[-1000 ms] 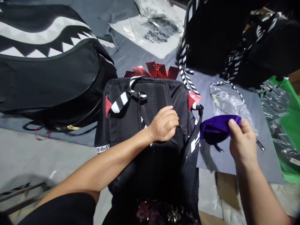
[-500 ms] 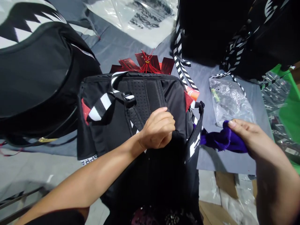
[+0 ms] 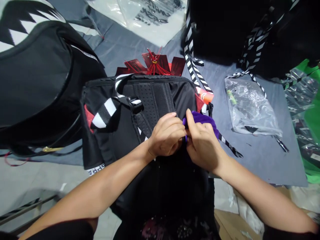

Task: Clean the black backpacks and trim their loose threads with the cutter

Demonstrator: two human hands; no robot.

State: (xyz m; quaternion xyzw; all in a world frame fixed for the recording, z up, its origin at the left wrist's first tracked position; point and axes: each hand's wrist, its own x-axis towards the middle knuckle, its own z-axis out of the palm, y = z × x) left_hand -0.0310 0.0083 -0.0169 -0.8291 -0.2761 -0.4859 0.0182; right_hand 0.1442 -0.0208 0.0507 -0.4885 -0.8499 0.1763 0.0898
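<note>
A black backpack (image 3: 120,133) with black-and-white striped straps lies before me, its padded strap side up. My left hand (image 3: 167,135) is closed over the right part of the pack, fingers curled; whatever is inside them is hidden. Against its fingertips sits my right hand (image 3: 202,143), closed on a piece of purple cloth (image 3: 205,118) that shows behind its fingers. The right index finger points up along the cloth. Where the fingertips meet, the detail is hidden. A red and orange tag (image 3: 205,96) hangs at the pack's right side.
Dark red hang tags (image 3: 155,65) on red strings lie behind the pack. A larger black bag with white teeth shapes (image 3: 37,66) stands at left. Clear plastic bags (image 3: 250,106) lie on the grey cloth at right, near a green bag (image 3: 311,123). Cardboard (image 3: 230,221) lies below.
My right hand has brought the purple cloth leftward from beside the pack to my left hand. My left hand stays closed in nearly the same place. The view has shifted slightly.
</note>
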